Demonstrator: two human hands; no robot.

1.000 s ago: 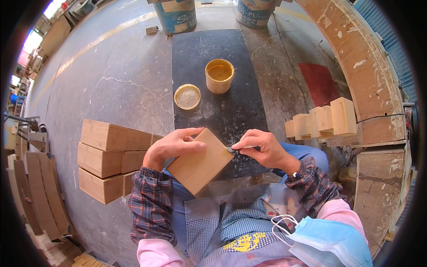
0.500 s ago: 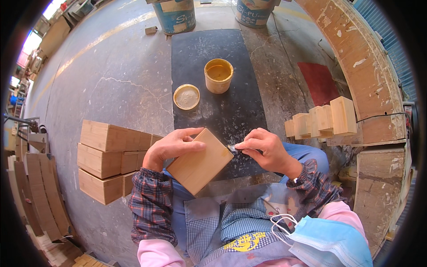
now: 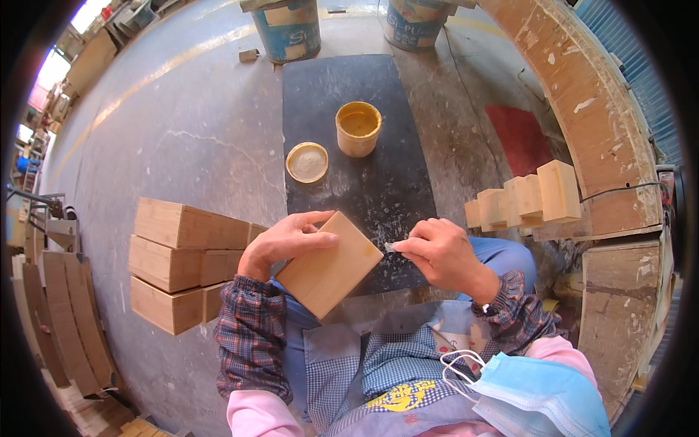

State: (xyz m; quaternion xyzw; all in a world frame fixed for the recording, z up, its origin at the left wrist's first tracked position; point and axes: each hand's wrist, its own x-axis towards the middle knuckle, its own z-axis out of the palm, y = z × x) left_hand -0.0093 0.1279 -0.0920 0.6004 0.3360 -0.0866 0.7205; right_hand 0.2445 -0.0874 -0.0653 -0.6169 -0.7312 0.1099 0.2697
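Observation:
My left hand (image 3: 291,244) grips a pale wooden box (image 3: 331,268), tilted with one corner toward the right, the thumb lying on its upper face. A small yellowish patch shows near that right corner. Between thumb and fingers, my right hand (image 3: 440,251) pinches a small putty scraper (image 3: 391,247), mostly hidden by the fingers. Its whitish tip is just off the box's right corner. Beyond the hands stands an open tub (image 3: 359,131) of yellow-brown paste. Beside it lies a round lid (image 3: 306,162) smeared with pale paste.
The tub and lid rest on a dark board (image 3: 338,87) on the concrete floor. Wooden boxes (image 3: 171,262) are stacked at left; several more blocks (image 3: 559,191) line the right, near a wooden bench (image 3: 619,306). Two blue buckets (image 3: 291,35) stand far ahead. A face mask (image 3: 539,390) hangs in front of me.
My right hand has drawn slightly right and down, so the scraper is now apart from the box's corner. My left hand and the box have barely shifted.

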